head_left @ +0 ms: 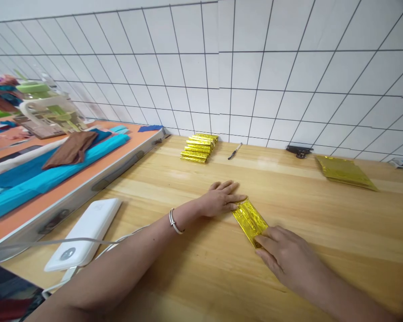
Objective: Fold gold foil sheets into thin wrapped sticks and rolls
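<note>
A folded strip of shiny gold foil paper (248, 219) lies slantwise on the wooden table. My left hand (220, 199) rests flat with fingers spread, its index finger and thumb touching the strip's far left end. At the near right end, my right hand (285, 252) grips the strip between thumb and fingers; part of that end is hidden under the fingertips. Farther back, near the wall, several rolled or folded gold foil pieces (199, 147) lie in a row. A flat stack of gold foil sheets (345, 171) sits at the right.
A pen (235, 151) and a black clip (299, 151) lie along the tiled wall (251, 67). At left are a white power bank (85, 235) with cables and an orange-topped surface (116, 154) carrying blue and brown material (72, 149) and a green-lidded cup (35, 88).
</note>
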`<state>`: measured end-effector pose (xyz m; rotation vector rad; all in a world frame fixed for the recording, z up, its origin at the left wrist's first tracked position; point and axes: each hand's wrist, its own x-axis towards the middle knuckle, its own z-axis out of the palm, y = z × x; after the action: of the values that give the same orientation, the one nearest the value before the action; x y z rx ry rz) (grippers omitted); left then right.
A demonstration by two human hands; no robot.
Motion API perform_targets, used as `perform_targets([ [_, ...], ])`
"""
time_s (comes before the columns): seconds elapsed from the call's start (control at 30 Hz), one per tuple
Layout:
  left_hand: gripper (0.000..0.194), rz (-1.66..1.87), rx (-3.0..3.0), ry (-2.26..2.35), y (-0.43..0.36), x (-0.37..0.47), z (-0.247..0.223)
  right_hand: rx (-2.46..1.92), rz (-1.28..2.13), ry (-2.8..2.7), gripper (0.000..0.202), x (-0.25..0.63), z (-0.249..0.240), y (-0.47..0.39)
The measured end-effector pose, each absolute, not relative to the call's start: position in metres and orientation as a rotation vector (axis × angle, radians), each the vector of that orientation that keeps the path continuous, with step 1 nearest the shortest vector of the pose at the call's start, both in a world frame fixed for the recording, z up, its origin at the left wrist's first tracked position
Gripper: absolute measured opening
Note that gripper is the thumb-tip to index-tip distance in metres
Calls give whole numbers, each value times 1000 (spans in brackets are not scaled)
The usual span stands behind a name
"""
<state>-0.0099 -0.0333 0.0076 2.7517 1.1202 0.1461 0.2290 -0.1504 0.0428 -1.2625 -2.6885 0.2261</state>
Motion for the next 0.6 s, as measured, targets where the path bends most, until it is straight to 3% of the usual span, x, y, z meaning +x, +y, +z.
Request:
perform_targets([
  [0.13,46,97,2771,1075,-29,-15,6,-1240,368,-2677,25,239,43,-130],
  [0.47,53,4,2702,900,-4,-14,17,-946,31,-2691,35,239,13,-41],
  [0.6,54,147,2755,916,-9,-14,17,-924,-5,-2711,37,242,3,-35],
])
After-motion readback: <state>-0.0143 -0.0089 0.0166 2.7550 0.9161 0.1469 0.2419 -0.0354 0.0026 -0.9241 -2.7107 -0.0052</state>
